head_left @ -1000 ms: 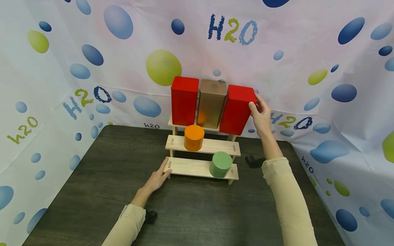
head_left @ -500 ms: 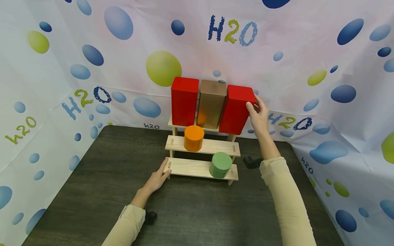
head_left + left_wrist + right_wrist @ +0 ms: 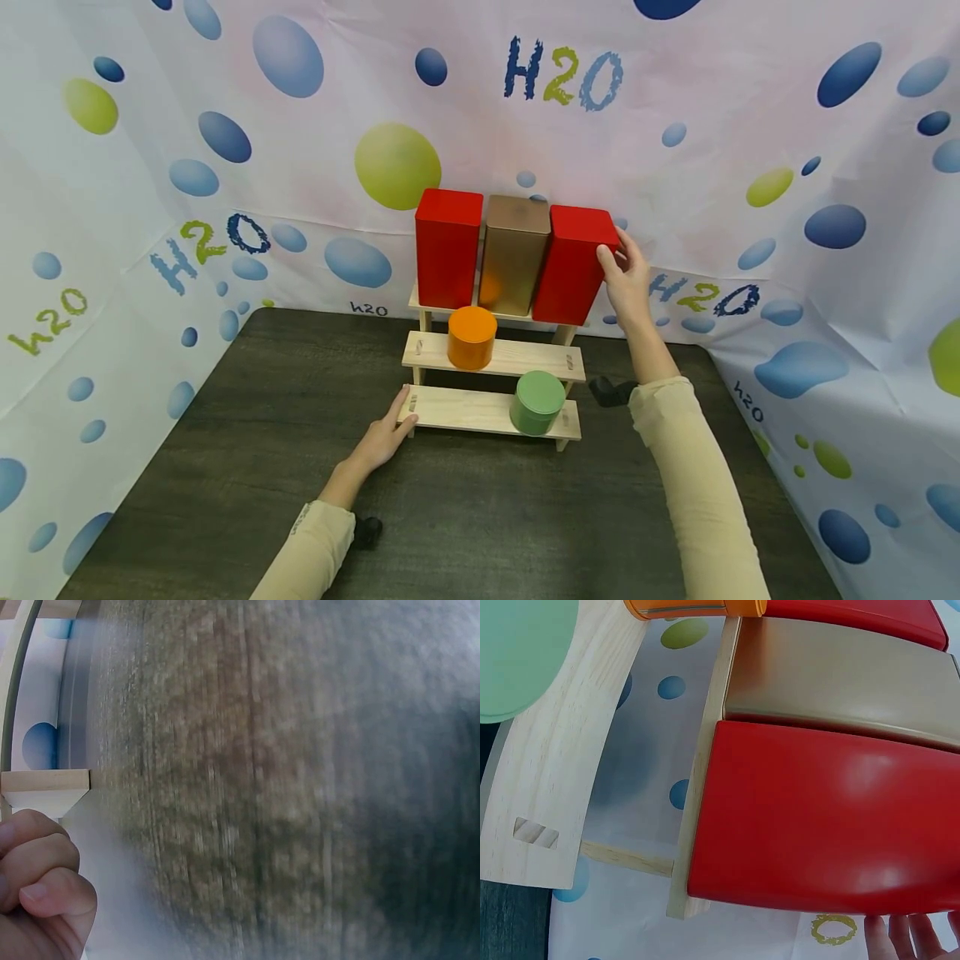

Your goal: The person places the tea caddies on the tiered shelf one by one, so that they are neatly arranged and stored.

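On the top step of a small three-step wooden stand (image 3: 461, 408) are two red tins and a gold-brown one. My right hand (image 3: 632, 287) holds the right-hand red tin (image 3: 573, 271) near its top, thumb on the front and fingers along the right side. That tin stands close beside the gold-brown tin (image 3: 515, 262); the other red tin (image 3: 447, 258) is at the left. My left hand (image 3: 381, 442) grips the left end of the lowest step, and the left wrist view shows its fingers (image 3: 49, 862) curled there.
A round orange tin (image 3: 472, 337) sits on the middle step. A round green tin (image 3: 537, 404) is near the right end of the lowest step. The stand is on a dark wooden table (image 3: 465, 517), with a printed cloth (image 3: 300, 183) behind and at both sides.
My right hand and the right-hand red tin have shifted slightly left, toward the gold-brown tin. My left hand keeps its place on the stand.
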The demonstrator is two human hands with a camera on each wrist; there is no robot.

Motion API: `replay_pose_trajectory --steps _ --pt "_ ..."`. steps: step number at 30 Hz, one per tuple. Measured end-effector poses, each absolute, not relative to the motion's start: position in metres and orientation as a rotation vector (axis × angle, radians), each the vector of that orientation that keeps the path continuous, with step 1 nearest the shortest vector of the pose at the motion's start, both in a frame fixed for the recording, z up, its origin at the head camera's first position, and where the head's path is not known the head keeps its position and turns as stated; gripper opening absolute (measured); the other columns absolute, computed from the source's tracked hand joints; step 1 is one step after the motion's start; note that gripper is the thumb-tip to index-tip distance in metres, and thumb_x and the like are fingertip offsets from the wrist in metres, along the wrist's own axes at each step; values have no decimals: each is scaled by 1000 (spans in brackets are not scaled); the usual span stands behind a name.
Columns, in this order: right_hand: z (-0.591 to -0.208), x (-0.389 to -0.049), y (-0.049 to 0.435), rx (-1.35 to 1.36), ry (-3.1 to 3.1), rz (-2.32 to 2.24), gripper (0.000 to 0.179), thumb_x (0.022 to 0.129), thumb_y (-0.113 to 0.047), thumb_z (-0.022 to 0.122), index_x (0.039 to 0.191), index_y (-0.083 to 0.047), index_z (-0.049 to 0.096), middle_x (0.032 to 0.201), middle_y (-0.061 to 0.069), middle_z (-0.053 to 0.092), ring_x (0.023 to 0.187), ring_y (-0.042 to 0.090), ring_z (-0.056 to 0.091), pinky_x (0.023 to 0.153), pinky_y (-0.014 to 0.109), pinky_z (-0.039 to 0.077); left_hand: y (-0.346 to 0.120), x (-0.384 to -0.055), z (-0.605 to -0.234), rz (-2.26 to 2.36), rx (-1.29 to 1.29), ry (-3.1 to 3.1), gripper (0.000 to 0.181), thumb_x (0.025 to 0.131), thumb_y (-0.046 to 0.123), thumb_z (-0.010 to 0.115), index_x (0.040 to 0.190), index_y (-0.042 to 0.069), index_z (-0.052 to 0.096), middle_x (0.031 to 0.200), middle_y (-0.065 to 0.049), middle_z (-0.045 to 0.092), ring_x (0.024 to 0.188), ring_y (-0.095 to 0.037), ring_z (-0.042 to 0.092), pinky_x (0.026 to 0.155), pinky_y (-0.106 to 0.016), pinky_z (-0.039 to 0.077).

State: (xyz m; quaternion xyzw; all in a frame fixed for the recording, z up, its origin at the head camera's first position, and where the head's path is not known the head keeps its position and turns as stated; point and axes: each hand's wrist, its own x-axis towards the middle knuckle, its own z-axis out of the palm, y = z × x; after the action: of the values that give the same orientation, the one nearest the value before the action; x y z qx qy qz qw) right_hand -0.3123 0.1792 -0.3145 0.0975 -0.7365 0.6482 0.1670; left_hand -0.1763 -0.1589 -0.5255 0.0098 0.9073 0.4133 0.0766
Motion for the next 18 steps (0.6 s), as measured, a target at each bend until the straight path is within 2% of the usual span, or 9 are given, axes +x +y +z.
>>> replay_pose_trajectory --steps 8,11,15,18 --pt "-314 -309 175 259 -2067 1830 50 94 -18 51 141 -11 35 135 13 42 119 26 43 97 38 39 -159 -177 -526 1230 24 2717 64 98 43 36 148 19 5 141 -27 31 114 -51 44 90 -60 35" --pt "-317 -309 174 253 -2060 1808 50 94 -20 51 141 -12 36 135 12 42 120 27 42 98 38 38 -159 -176 -525 1252 42 2719 66 96 48 35 148 20 6 141 -28 31 113 -52 43 89 -61 34" --pt "-317 -304 171 245 -2059 1773 48 93 -19 53 138 -10 40 134 13 44 119 28 42 97 40 39 -161 -176 -529 1270 108 2751 70 92 60 30 148 27 4 138 -29 35 108 -55 45 84 -61 36" --pt "-314 -296 168 252 -2059 1757 47 92 -16 53 137 -5 41 132 16 45 118 31 42 96 43 39 -161 -176 -529 1273 108 2749 69 93 58 31 148 27 4 139 -28 34 109 -55 44 85 -61 36"
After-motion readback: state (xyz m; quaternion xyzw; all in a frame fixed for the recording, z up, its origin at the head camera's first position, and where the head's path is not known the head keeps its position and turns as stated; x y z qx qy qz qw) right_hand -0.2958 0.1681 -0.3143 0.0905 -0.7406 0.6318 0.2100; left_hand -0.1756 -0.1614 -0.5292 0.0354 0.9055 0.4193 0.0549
